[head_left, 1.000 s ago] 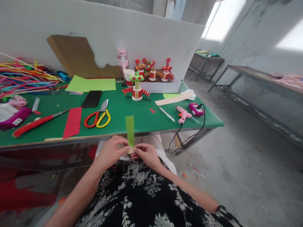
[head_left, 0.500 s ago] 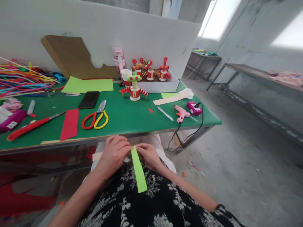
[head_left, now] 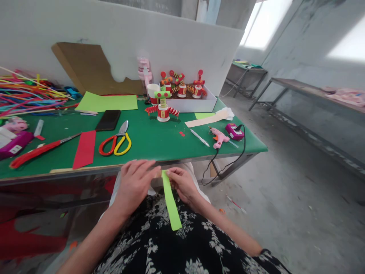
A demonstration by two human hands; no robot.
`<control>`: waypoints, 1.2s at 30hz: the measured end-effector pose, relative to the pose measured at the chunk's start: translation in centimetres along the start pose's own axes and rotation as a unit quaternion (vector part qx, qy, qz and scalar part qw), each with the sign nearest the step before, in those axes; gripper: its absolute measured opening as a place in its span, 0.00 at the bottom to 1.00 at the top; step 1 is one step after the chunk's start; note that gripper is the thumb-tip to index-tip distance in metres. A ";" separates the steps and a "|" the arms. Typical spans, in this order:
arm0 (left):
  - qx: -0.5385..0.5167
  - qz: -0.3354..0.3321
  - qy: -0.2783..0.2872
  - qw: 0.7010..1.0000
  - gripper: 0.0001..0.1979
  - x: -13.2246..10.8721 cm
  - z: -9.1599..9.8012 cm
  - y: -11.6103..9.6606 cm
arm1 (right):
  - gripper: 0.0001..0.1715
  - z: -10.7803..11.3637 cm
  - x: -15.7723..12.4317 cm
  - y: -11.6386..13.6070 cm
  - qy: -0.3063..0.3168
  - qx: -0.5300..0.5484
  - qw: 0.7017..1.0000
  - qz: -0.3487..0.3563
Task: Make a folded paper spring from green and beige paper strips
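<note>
Over my lap, a long light green paper strip (head_left: 171,205) hangs down towards my shirt. My right hand (head_left: 184,184) pinches its upper end between thumb and fingers. My left hand (head_left: 135,184) is at the left of that end, its fingers spread and the fingertips close to the strip's top. Beyond them on the green table (head_left: 148,140) stands a paper-cup figure (head_left: 163,112) with a green head roll and folded red arms. Scissors (head_left: 115,142) with one red and one yellow handle lie left of it, beside a red paper piece (head_left: 84,149).
A white box (head_left: 196,104) holds several similar figures at the back. On the right are a pink glue gun (head_left: 219,137), its cable over the table edge, and a pen (head_left: 199,137). Further left lie a phone (head_left: 108,120), red-handled pliers (head_left: 40,153) and coloured pipe cleaners (head_left: 31,95).
My left hand has lifted slightly and its fingers have spread away from the strip's top. My right hand, still holding the strip, has shifted slightly up and right.
</note>
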State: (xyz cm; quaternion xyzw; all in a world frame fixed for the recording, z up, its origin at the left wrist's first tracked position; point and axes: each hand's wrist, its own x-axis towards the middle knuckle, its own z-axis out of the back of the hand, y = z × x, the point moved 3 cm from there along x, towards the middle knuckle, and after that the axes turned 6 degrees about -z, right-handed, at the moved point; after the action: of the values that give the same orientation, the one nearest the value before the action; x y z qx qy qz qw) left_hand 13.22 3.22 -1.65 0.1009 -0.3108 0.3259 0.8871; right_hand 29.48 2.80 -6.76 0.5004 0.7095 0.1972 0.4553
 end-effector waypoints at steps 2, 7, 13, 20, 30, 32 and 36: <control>0.000 0.071 -0.057 0.996 0.15 -0.1 0.6 0.2 | 0.16 0.4 0.3 1.1 -0.022 0.043 0.999 0.025; -0.227 0.272 -0.045 0.934 0.09 -0.8 -1.1 0.5 | 0.15 0.2 0.7 2.0 -0.019 0.177 0.983 0.038; -0.513 0.385 0.018 0.767 0.21 -0.9 -4.4 -1.3 | 0.12 -0.7 0.7 -0.9 0.005 0.171 0.985 0.011; -0.536 0.481 -0.100 0.687 0.15 -1.6 -5.3 -1.0 | 0.22 -0.9 0.7 -2.0 0.027 0.133 0.990 -0.029; -0.554 0.506 -0.101 0.653 0.15 -1.9 -5.2 -1.0 | 0.16 -0.7 0.6 -1.5 0.011 0.004 1.000 0.018; -0.570 0.498 -0.092 0.647 0.16 -1.8 -5.3 -1.3 | 0.16 -0.8 0.6 -1.4 0.007 -0.013 0.999 0.044; -0.577 0.489 -0.100 0.646 0.17 -1.8 -5.3 -1.4 | 0.18 -1.0 0.6 -1.5 0.021 -0.001 0.998 0.062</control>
State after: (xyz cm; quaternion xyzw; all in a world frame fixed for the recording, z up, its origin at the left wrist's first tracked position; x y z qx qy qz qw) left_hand 15.62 3.26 -6.92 -0.5665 -0.5268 0.4548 0.4412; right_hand 27.75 2.91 -7.62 0.5383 0.6866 0.2363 0.4278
